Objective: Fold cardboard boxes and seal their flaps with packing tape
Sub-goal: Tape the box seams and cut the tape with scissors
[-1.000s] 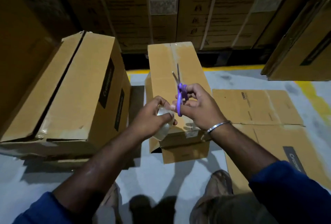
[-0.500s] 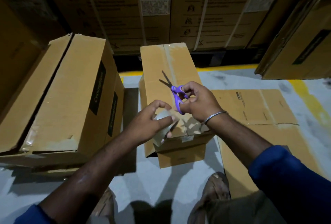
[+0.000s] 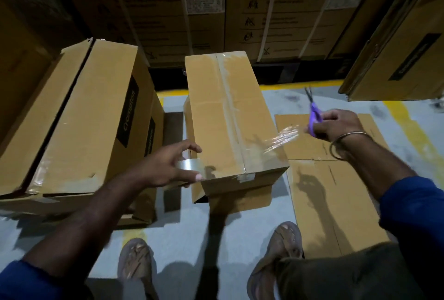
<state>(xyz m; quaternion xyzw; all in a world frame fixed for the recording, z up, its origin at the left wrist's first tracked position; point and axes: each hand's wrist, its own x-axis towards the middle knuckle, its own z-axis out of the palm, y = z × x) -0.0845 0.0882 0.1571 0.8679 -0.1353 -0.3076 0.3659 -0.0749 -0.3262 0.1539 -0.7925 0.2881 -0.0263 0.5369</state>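
A narrow cardboard box (image 3: 216,112) stands on the floor in front of me, clear tape running along its top seam. My left hand (image 3: 168,165) grips a roll of clear packing tape (image 3: 189,167) at the box's near left corner. My right hand (image 3: 334,126) holds purple-handled scissors (image 3: 313,117) to the right of the box, blades pointing up and away. A crinkled strip of clear tape (image 3: 283,138) stretches from that hand toward the box's near right edge.
A larger taped box (image 3: 79,117) sits at my left. Flattened cardboard (image 3: 336,194) lies on the grey floor at my right. Stacked cartons (image 3: 204,6) line the back and another carton (image 3: 403,54) is at far right. My sandalled feet (image 3: 137,261) are below.
My hands have separated: the right hand swung the scissors out to the right with a strip of tape trailing, and the left hand carried the roll down to the box's near left corner.
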